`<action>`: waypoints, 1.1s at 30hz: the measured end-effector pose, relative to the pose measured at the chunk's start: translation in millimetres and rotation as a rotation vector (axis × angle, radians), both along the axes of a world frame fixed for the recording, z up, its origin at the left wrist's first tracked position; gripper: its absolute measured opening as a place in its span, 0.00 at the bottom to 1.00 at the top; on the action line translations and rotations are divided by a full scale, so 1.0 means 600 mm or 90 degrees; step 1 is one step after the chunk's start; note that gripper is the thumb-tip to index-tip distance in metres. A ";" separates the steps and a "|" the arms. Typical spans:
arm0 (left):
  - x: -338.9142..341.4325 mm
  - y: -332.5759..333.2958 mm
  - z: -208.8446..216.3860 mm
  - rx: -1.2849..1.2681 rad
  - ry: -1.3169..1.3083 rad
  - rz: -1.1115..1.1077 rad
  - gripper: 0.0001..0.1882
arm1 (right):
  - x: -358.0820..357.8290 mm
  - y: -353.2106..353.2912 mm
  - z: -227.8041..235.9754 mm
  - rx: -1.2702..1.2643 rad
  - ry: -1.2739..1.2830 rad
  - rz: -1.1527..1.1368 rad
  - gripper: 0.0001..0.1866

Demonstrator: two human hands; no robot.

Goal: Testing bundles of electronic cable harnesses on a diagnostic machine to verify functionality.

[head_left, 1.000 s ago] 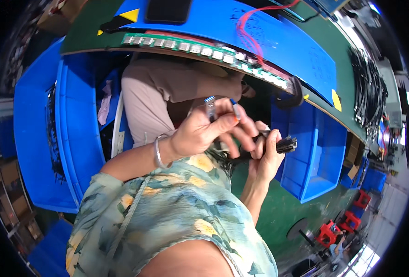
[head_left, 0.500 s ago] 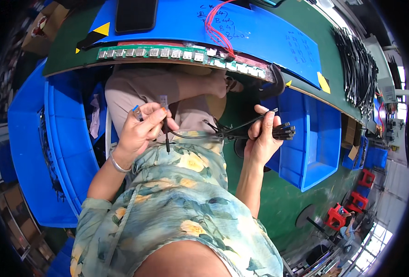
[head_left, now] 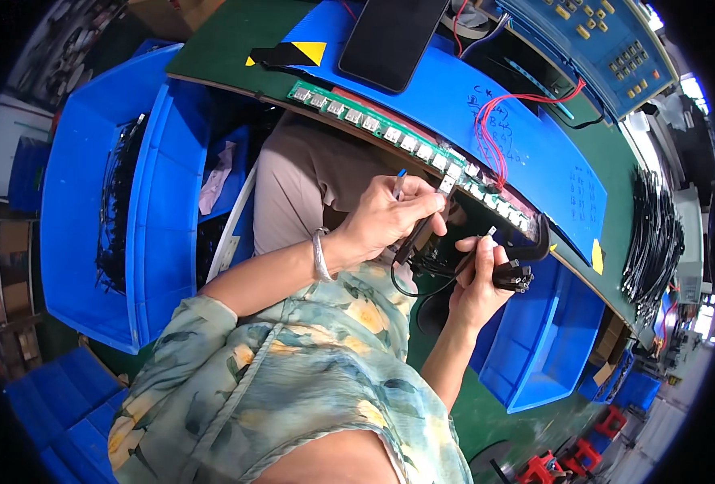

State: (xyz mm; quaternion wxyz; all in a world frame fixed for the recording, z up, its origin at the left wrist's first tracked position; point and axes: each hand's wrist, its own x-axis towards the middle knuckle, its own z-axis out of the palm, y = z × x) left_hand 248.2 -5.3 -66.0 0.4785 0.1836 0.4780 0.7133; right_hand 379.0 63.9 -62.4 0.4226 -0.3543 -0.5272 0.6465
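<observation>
My left hand [head_left: 385, 216] pinches a black cable by its pale plug [head_left: 449, 178], which is at the row of sockets on the green circuit board [head_left: 349, 113]. Whether the plug sits in a socket I cannot tell. A slim blue-tipped object [head_left: 398, 182], perhaps a pen, sticks up between the same hand's fingers. My right hand [head_left: 478, 289] is closed around a bundle of black cables [head_left: 512, 277], their plug ends jutting out to the right. One small metal-tipped plug [head_left: 491, 231] rises above its thumb. A loop of cable hangs between both hands.
The board runs along the bench's near edge, beside a blue sheet [head_left: 446, 97] with handwriting. A black phone [head_left: 393, 40], red wires [head_left: 486, 133] and a blue tester panel [head_left: 607, 48] lie beyond. Blue bins [head_left: 143, 234] flank me; more black cables [head_left: 652, 242] lie at right.
My left hand has moved right and up, bringing the plug from over my lap to the board. The view has turned; my right hand still grips the cable bundle.
</observation>
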 end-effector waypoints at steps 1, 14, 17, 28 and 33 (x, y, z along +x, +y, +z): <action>-0.001 0.002 0.000 -0.006 0.009 -0.002 0.06 | -0.001 0.000 0.000 -0.001 0.000 0.002 0.10; -0.002 0.023 -0.001 0.010 0.005 0.036 0.06 | -0.023 0.015 -0.015 -0.009 0.010 0.014 0.07; -0.003 0.022 0.004 0.011 -0.003 0.033 0.06 | -0.032 0.019 -0.017 -0.004 0.023 0.011 0.06; -0.006 0.023 0.002 0.025 -0.018 0.006 0.06 | -0.043 0.028 -0.019 0.000 0.048 -0.018 0.07; -0.005 0.024 0.001 0.008 -0.023 0.012 0.06 | -0.051 0.028 -0.011 -0.007 0.037 -0.032 0.08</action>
